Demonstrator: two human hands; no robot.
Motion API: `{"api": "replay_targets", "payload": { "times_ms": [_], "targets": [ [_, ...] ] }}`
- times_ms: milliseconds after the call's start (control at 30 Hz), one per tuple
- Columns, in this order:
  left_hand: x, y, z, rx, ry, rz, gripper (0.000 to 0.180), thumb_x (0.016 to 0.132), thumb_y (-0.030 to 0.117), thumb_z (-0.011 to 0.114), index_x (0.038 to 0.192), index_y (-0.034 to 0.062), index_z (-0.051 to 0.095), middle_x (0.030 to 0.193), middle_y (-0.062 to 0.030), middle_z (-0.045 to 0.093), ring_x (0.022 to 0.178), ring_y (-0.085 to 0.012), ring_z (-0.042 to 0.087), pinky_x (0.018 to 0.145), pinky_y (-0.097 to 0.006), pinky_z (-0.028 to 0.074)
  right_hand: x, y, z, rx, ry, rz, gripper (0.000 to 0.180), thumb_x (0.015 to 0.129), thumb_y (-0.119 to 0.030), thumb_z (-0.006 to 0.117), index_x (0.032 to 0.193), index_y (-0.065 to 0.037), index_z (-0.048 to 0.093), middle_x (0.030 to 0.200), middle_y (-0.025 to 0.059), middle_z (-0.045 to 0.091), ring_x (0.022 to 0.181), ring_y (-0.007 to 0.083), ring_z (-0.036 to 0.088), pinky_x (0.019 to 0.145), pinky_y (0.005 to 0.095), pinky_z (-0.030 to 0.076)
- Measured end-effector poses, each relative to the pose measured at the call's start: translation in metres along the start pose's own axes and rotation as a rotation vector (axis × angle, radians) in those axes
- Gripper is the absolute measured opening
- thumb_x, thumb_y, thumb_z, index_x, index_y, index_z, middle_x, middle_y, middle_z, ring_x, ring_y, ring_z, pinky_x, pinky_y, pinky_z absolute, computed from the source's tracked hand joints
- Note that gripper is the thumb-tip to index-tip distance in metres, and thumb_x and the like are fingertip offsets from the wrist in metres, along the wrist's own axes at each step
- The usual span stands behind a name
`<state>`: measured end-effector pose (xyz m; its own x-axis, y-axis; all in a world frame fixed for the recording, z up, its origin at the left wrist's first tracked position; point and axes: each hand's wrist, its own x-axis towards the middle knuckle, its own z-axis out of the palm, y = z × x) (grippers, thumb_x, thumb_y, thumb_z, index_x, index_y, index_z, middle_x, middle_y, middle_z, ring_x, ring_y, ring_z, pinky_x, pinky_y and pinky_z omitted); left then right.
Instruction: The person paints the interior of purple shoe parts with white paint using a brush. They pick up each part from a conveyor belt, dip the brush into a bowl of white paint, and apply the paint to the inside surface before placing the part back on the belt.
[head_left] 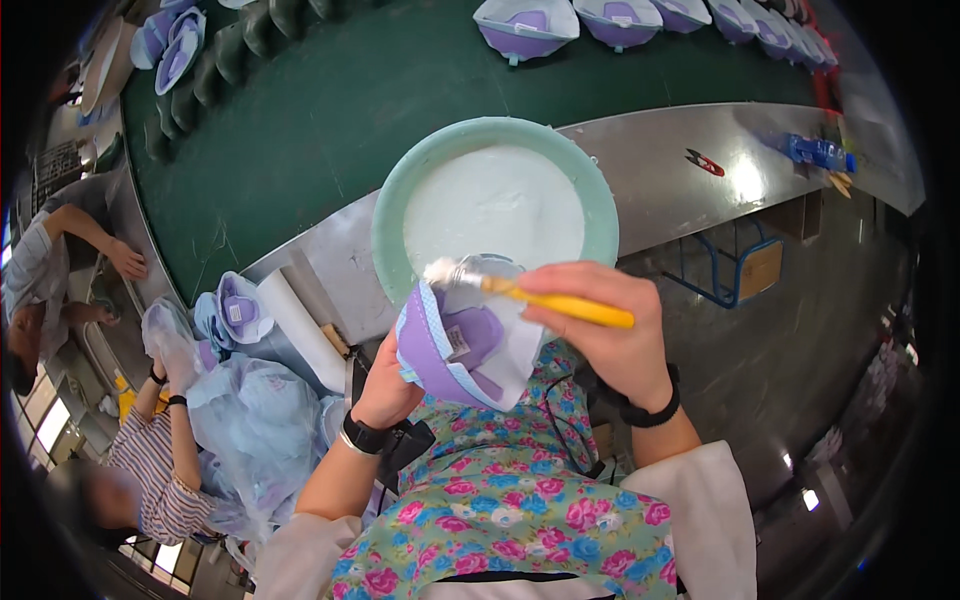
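Observation:
My left hand [388,388] is closed round the outer side of a purple and light blue shoe upper [433,352], its white lining facing up. A brush [560,300] with a yellow handle is gripped in my right hand [612,318]. White paste clings to its bristles, which lie at the upper's far edge. Just beyond stands a pale green basin [392,235] holding a thick white liquid [490,200]. The upper is over the basin's near rim and hides part of it.
A green conveyor belt [350,120] carries dark lasts [230,60] and several purple uppers [525,30]. Red-handled snips [705,162] and a blue bottle [822,153] lie on the metal ledge [650,150]. A person in a striped shirt [155,460] handles bagged uppers at left.

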<state>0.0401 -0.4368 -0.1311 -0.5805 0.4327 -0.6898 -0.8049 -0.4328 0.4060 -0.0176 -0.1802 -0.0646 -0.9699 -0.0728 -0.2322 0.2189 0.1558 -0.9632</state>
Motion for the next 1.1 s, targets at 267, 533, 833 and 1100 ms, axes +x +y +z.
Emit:
{"api": "replay_targets", "payload": {
  "times_ms": [267, 533, 833, 1100],
  "targets": [
    [0.009, -0.004, -0.005, 0.14, 0.147, 0.247, 0.05, 0.09, -0.001, 0.055, 0.137, 0.0054, 0.041, 0.128, -0.0038, 0.052, 0.114, -0.0137, 0.052, 0.098, -0.032, 0.043, -0.028, 0.019, -0.014, -0.12, 0.252, 0.454, 0.012, 0.074, -0.005, 0.076, 0.081, 0.001, 0.067, 0.069, 0.0069, 0.066, 0.064, 0.0102, 0.064, 0.059, 0.0221, 0.05],
    [0.016, 0.019, 0.026, 0.1, 0.194, 0.341, 0.036, 0.091, 0.001, 0.055, 0.126, 0.0044, 0.047, 0.113, -0.0085, 0.057, 0.101, -0.0188, 0.059, 0.089, -0.036, 0.048, -0.036, -0.013, -0.026, -0.016, 0.194, 0.263, 0.009, 0.071, 0.0, 0.074, 0.077, 0.001, 0.066, 0.069, 0.0055, 0.066, 0.062, 0.0082, 0.062, 0.058, 0.0208, 0.048],
    [0.019, 0.015, 0.02, 0.035, 0.227, 0.308, 0.033, 0.094, 0.01, 0.055, 0.124, 0.0087, 0.044, 0.119, -0.0072, 0.054, 0.11, -0.0195, 0.054, 0.093, -0.038, 0.045, -0.037, -0.034, -0.042, -0.005, 0.233, 0.164, 0.014, 0.068, 0.005, 0.073, 0.08, 0.001, 0.068, 0.077, 0.0082, 0.067, 0.069, 0.0128, 0.064, 0.062, 0.0239, 0.049],
    [0.009, 0.039, 0.039, -0.068, 0.249, 0.308, 0.015, 0.092, 0.009, 0.055, 0.105, 0.0025, 0.058, 0.111, -0.0093, 0.059, 0.098, -0.0198, 0.06, 0.085, -0.04, 0.051, -0.031, -0.032, -0.043, -0.028, 0.216, 0.288, 0.01, 0.074, 0.002, 0.072, 0.083, 0.001, 0.068, 0.077, 0.0054, 0.068, 0.069, 0.008, 0.061, 0.061, 0.0207, 0.046]
  ]
}}
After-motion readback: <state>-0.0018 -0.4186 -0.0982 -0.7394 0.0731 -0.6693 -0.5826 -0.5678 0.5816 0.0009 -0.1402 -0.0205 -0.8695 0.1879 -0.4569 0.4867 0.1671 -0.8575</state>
